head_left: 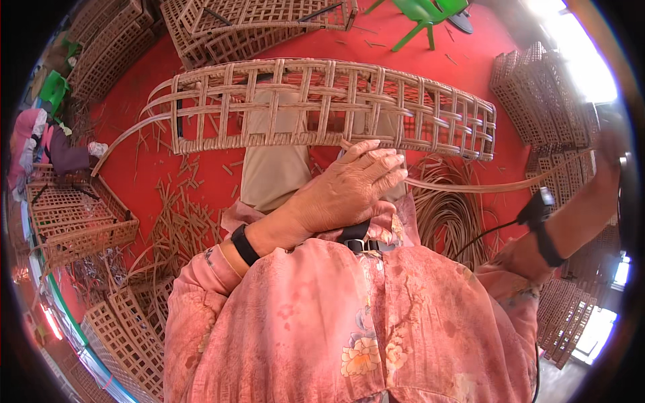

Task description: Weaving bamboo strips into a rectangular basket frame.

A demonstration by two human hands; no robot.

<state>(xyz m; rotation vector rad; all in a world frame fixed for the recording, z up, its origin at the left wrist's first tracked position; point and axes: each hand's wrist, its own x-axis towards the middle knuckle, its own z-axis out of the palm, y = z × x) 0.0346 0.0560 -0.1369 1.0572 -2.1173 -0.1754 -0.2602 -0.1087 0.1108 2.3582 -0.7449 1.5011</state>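
Observation:
A long, open-weave brown basket (322,140) lies on its side across my knees, its lattice wall facing up. My left hand (359,178) is closed at the near rim, fingers together and pressed against it near the middle. From under those fingers a flat brown weaving strip (490,189) runs right in a shallow curve. Far out to the right, my raised right hand (610,148) is at the other end of this strip; its fingers are blurred by motion. Loose strip ends stick out past the basket's left end.
A coil of strips (447,208) lies on the red floor beside my right leg. Cut scraps (178,225) litter the left side. Stacked baskets (544,94) stand right, others (259,30) at the back. A green chair (426,13) is behind. Another person (67,148) sits far left.

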